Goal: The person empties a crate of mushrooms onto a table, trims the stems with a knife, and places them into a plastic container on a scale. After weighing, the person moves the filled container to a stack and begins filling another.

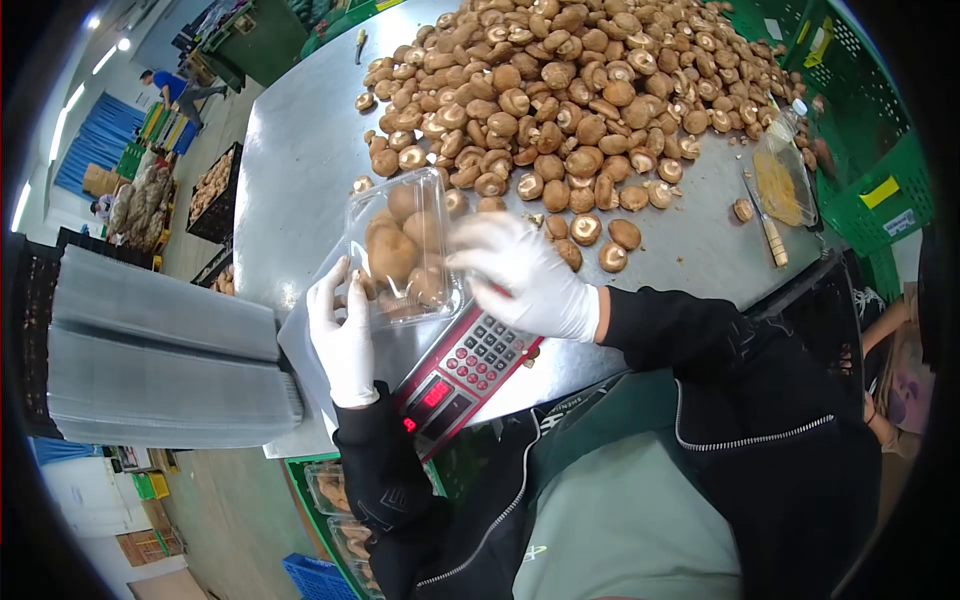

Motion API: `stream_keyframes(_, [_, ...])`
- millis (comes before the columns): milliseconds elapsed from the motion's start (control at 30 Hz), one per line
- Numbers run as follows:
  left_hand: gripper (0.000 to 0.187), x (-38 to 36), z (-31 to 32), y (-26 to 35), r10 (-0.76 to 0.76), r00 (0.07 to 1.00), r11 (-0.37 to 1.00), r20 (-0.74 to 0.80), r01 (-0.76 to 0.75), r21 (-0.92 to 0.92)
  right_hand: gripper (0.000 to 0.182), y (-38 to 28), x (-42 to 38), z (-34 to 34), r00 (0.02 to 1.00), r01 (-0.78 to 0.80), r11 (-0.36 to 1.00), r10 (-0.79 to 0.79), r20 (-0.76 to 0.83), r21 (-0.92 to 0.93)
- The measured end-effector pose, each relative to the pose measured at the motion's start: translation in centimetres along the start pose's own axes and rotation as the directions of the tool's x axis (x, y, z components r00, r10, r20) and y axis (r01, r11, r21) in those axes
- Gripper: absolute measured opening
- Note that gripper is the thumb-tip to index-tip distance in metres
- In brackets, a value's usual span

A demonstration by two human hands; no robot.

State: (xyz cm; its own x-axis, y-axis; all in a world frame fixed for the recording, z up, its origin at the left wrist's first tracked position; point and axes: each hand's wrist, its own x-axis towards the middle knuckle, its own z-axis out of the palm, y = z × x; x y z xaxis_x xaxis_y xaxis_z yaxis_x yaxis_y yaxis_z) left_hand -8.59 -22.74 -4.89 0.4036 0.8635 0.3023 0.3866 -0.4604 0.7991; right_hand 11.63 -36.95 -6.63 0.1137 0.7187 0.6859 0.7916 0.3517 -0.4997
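Mushrooms (400, 250) filled a clear tray (372, 205) that stood on a red scale (462, 372) at the near edge of the steel bench (300, 150). The gloved left hand (343, 335) held the tray's near side, fingers (335, 290) closed on its rim. The gloved right hand (525, 275) lay against the tray's right edge, fingers spread and blurred; whether they gripped anything could not be told. A big mushroom pile (570, 90) covered the bench beyond, with a knife (768, 232) to its right.
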Motion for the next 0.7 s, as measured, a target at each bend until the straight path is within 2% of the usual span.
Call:
stream_keyframes(33, [0.030,-0.1,0.0,0.3,0.041,0.999,0.999,0.007,-0.041,0.031,0.017,0.1,-0.3,-0.7,0.995,-0.087,0.996,0.086,-0.041,-0.010])
stream_keyframes(67, [0.031,-0.1,-0.4,0.8,-0.014,0.998,0.997,0.061,0.009,0.072,0.014,0.0,-0.4,-1.0,0.970,-0.242,0.969,0.242,0.007,0.045])
stream_keyframes(100, [0.035,0.2,-0.7,1.6,0.034,0.993,0.984,0.110,-0.053,0.172,0.019,0.0,-0.6,-1.3,0.920,-0.393,0.915,0.389,0.058,0.093])
stream_keyframes(133, [0.042,0.9,-1.0,2.0,0.068,0.986,0.982,0.153,-0.093,0.163,0.022,0.0,-0.4,-1.3,0.801,-0.592,0.764,0.524,0.290,0.255])
stream_keyframes(167, [0.050,1.4,-1.1,2.2,0.103,0.976,0.979,0.193,-0.133,0.152,0.025,0.2,0.1,-1.3,0.636,-0.766,0.542,0.563,0.528,0.345])
stream_keyframes(200, [0.054,1.8,-0.7,2.2,0.083,0.961,0.993,0.265,-0.102,0.058,0.028,0.1,0.5,-1.2,0.449,-0.893,0.278,0.503,0.739,0.353])
stream_keyframes(267, [0.063,2.4,0.3,2.1,0.068,0.914,0.992,0.400,-0.019,-0.124,0.031,-0.1,0.8,-0.2,0.472,-0.882,0.239,0.459,0.753,0.407])
stream_keyframes(300, [0.069,2.2,0.4,2.4,0.089,0.908,0.995,0.410,-0.098,0.001,0.033,0.0,0.7,0.2,0.483,-0.875,0.218,0.436,0.759,0.432])
stream_keyframes(367, [0.070,1.7,0.8,1.9,0.105,0.924,0.994,0.368,-0.105,-0.020,0.031,0.3,0.5,0.5,0.470,-0.882,0.184,0.430,0.771,0.435])
stream_keyframes(467, [0.069,0.7,0.8,2.6,0.119,0.931,0.986,0.345,-0.151,0.067,0.031,-0.1,0.6,-0.1,0.461,-0.887,0.214,0.429,0.777,0.409])
stream_keyframes(567, [0.069,0.2,0.9,3.1,0.104,0.943,0.987,0.315,-0.138,0.088,0.029,-0.8,0.8,-0.7,0.459,-0.888,0.170,0.391,0.798,0.428])
stream_keyframes(600, [0.069,0.1,0.9,3.3,0.081,0.946,0.990,0.313,-0.112,0.083,0.029,-1.0,0.9,-0.9,0.429,-0.900,0.120,0.416,0.802,0.419])
stream_keyframes(700, [0.071,-0.2,1.2,2.3,0.132,0.945,0.991,0.299,-0.130,-0.029,0.028,1.3,-1.1,1.9,0.597,-0.794,0.190,0.420,0.684,0.577])
